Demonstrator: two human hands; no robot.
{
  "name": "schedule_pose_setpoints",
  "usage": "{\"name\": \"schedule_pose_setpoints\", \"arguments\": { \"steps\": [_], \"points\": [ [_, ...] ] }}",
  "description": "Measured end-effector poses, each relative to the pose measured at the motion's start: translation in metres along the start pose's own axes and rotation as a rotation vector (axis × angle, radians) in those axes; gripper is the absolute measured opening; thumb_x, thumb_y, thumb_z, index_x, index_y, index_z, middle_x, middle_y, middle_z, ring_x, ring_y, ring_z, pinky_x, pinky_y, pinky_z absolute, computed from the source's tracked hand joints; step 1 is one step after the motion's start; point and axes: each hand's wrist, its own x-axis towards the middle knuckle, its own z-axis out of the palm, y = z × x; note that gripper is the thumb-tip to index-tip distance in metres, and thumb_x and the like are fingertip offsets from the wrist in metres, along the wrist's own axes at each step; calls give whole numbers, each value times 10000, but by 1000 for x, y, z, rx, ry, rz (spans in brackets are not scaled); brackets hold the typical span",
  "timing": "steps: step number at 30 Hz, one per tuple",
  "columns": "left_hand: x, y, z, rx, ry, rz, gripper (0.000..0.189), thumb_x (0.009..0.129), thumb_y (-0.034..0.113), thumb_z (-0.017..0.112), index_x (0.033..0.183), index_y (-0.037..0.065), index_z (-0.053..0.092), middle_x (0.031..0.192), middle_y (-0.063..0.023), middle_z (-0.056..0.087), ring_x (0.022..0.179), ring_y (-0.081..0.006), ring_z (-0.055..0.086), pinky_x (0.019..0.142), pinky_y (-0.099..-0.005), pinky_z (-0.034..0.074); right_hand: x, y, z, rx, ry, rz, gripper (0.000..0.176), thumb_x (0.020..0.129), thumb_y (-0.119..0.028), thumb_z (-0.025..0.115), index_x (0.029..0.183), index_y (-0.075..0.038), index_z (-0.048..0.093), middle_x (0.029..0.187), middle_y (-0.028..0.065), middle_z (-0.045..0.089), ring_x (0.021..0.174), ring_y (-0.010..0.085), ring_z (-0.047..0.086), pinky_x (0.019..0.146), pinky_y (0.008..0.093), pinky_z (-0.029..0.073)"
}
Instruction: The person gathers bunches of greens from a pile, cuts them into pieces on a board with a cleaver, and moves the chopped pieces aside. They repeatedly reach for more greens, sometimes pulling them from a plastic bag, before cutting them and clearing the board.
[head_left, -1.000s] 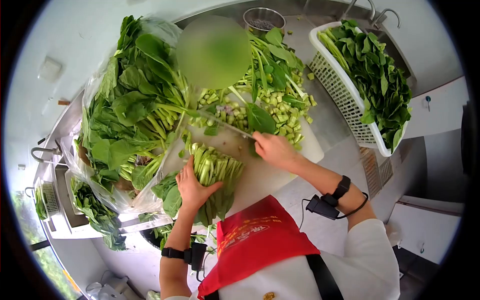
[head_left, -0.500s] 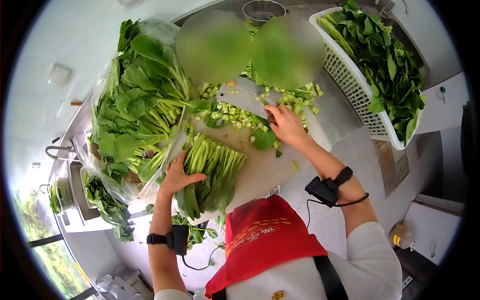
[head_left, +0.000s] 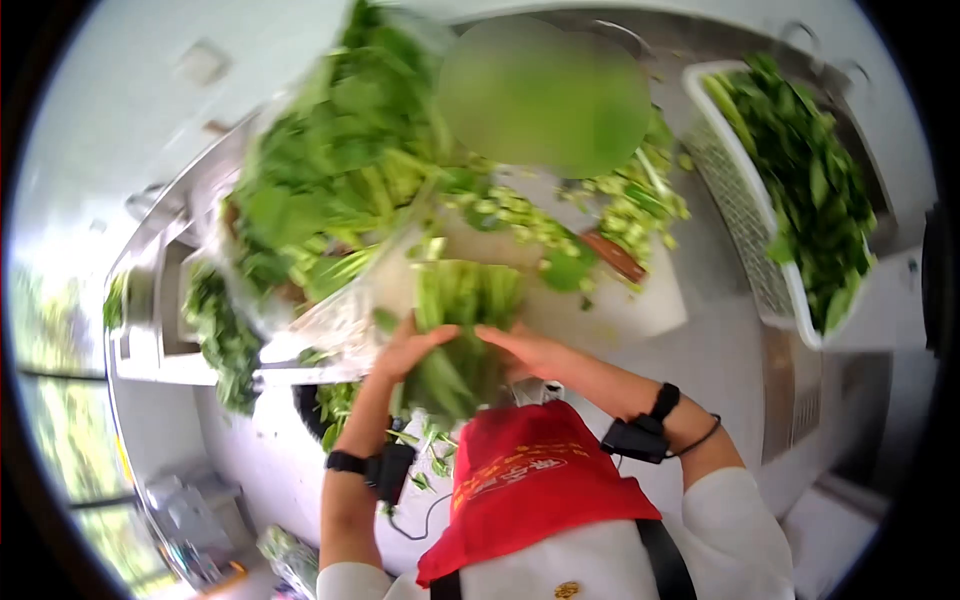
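Note:
A bunch of leafy greens (head_left: 467, 295) stands with its stems pointing away from me at the near edge of the cutting board (head_left: 640, 315). My left hand (head_left: 408, 350) is closed around its left side, thumb lying over the leaves. From the right, my right hand (head_left: 518, 350) grips the same bunch, its fingers partly hidden behind it. A knife with a brown wooden handle (head_left: 613, 257) lies on the board beyond, its blade mostly covered. Chopped stem pieces (head_left: 525, 222) are scattered around it.
To the left, a large heap of greens (head_left: 345, 150) sits in a clear plastic bag. A white basket (head_left: 765, 210) full of greens stands at the right. More greens (head_left: 222, 340) hang by the sink at far left. A blurred patch hides part of the back.
My right hand has let go of the knife and come to the bunch of greens, now held between both hands. The view has shifted, so the surroundings appear further right and lower.

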Motion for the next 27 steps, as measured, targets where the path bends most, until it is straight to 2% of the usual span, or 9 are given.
{"name": "schedule_pose_setpoints", "arguments": {
  "steps": [1,2,5,6,13,15,20,21,27],
  "points": [
    [-8,2,6,78,66,-35,632,771,256,759,1240,-42,457,1068,-136,628,911,-211,630,788,-325,530,-11,-11,15,-33,23,51,677,819,-456,673,1336,-96,424,1215,65,583,1043,193,596,863,402,503],
    [-6,-16,4,-29,-28,24,641,779,253,752,1266,-29,444,1091,-126,619,943,-200,614,817,-326,516,-5,-6,14,-37,59,77,589,826,-387,683,1300,-103,481,1195,63,596,1062,178,593,858,382,514],
    [-27,-35,16,-188,-15,226,738,775,211,744,1363,-11,356,1243,-129,540,1135,-215,519,963,-333,430,3,0,10,-65,-1,-115,522,836,-192,686,1286,-30,476,1190,103,586,1035,200,593,877,342,503],
    [-24,-50,15,-250,-1,279,756,761,266,745,1364,-5,378,1257,-121,538,1142,-209,513,993,-336,402,5,-1,12,-84,11,-155,575,812,-160,703,1304,-23,440,1211,110,563,1071,205,570,894,339,489],
    [-90,-22,-38,-491,175,692,711,759,199,761,1325,-17,389,1234,-111,542,1126,-198,521,966,-333,417,10,-76,135,-645,-98,-280,807,713,-130,774,1371,-20,320,1254,108,514,1145,219,512,975,344,425],
    [-110,-16,-73,-536,238,777,667,757,179,767,1288,-24,417,1211,-107,551,1102,-204,534,948,-338,428,26,-92,190,-813,-162,-322,942,683,-144,805,1413,-17,223,1301,126,465,1204,224,463,1014,340,382],
    [-152,-22,-197,-506,604,882,516,749,151,728,1182,-36,518,1100,-111,610,1000,-199,584,874,-326,467,109,-95,340,-1086,-377,-612,1056,671,-200,828,1437,10,132,1357,158,406,1267,245,389,1064,343,306],
    [-168,-21,-224,-496,687,873,494,758,167,714,1169,-36,527,1088,-109,616,980,-199,590,861,-326,472,124,-92,377,-1034,-404,-560,1134,627,-199,849,1458,22,110,1401,153,372,1292,228,360,1083,322,281],
    [-232,-50,-399,-426,1116,756,521,840,308,635,1210,-36,507,1156,-135,580,1028,-222,561,897,-340,445,242,-56,561,-1085,-681,-588,1062,653,-267,838,1412,55,168,1369,198,386,1282,268,386,1096,360,291]
  ]
}}
